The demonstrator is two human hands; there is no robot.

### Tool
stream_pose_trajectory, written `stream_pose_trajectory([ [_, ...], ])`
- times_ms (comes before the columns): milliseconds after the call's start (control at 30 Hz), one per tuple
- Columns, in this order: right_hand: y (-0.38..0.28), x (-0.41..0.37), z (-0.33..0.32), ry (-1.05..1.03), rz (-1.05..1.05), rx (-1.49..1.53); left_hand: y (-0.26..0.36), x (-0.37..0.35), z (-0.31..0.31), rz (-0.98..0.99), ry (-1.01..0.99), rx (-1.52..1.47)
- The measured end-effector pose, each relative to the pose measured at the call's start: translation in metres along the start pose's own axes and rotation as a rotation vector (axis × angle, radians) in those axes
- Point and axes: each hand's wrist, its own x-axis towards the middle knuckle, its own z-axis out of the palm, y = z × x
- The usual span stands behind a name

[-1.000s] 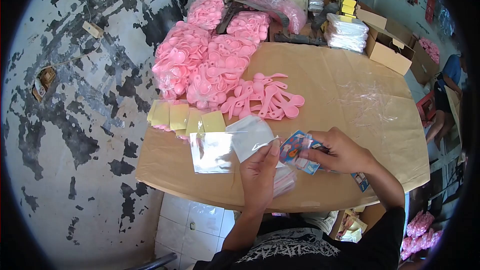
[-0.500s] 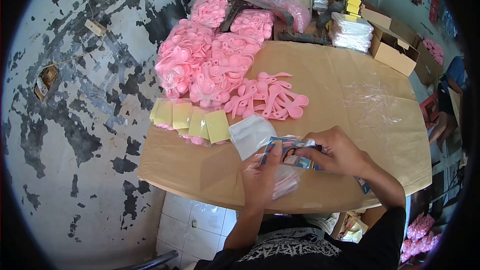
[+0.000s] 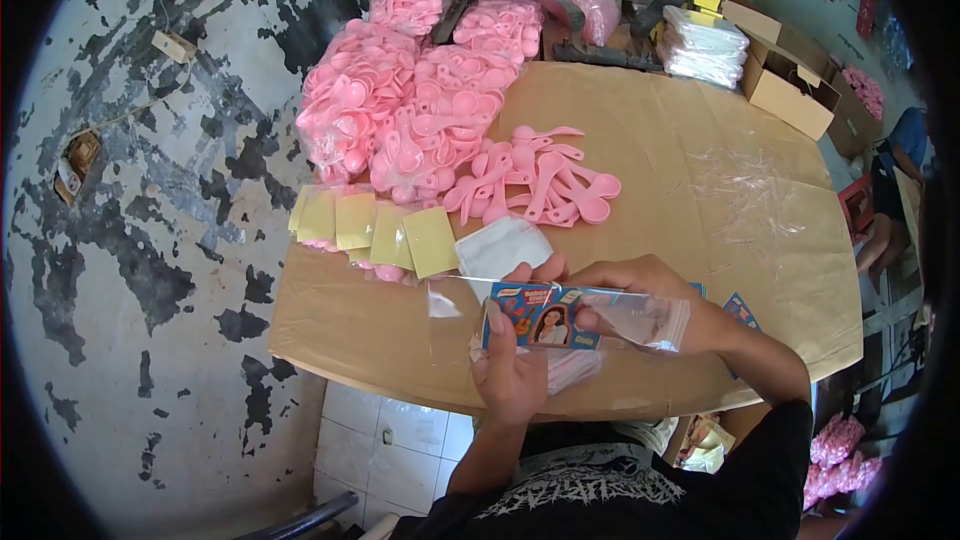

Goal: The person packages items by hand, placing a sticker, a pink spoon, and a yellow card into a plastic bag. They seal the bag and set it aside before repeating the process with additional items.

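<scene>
A blue printed card with a portrait on it lies level in front of me, in or against a long clear plastic bag. My left hand grips the card's left part, thumb on the front and fingers behind. My right hand pinches the card's right end, partly covered by the clear plastic. Below the hands lies a small stack of clear packets. Just beyond my left hand is a stack of white sheets or sleeves. More blue printed cards lie by my right forearm, partly hidden.
Loose pink measuring spoons and bulging bags of them cover the back left. Packs with yellow cards lie in a row at left. Thin plastic strips are scattered at right. A cardboard box stands at the back right; a person sits beyond.
The card and clear bag have come round to face me, the bag now stretched out sideways. My left hand has moved left and lower, and the right hand has shifted along the bag.
</scene>
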Motion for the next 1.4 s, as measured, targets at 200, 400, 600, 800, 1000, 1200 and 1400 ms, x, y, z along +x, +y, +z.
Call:
stream_pose_trajectory([
  [200, 0.011, 0.004, -0.001, -0.248, -0.071, -0.117, -0.018, 0.014, -0.021, 0.334, -0.444, 0.165],
  [400, 0.024, 0.051, -0.042, -0.046, -0.1, -0.578, 0.005, 0.018, -0.045, 0.323, 0.005, -0.064],
  [600, 0.082, 0.107, -0.091, 0.081, 0.039, -0.9, 0.005, 0.018, -0.052, 0.326, -0.097, 0.12],
  [800, 0.102, 0.134, -0.082, -0.165, -0.261, -1.116, 0.005, 0.018, -0.054, 0.256, -0.036, 0.103],
  [1000, 0.072, 0.12, -0.086, -0.07, -0.432, -1.231, 0.01, 0.017, -0.051, 0.159, -0.009, 0.028],
  [1200, 0.046, 0.056, -0.076, 0.069, -0.206, -0.448, 0.01, 0.02, -0.055, 0.04, 0.024, -0.319],
  [1400, 0.005, -0.002, -0.06, 0.039, -0.121, -0.231, 0.01, 0.02, -0.057, 0.039, 0.088, -0.287],
])
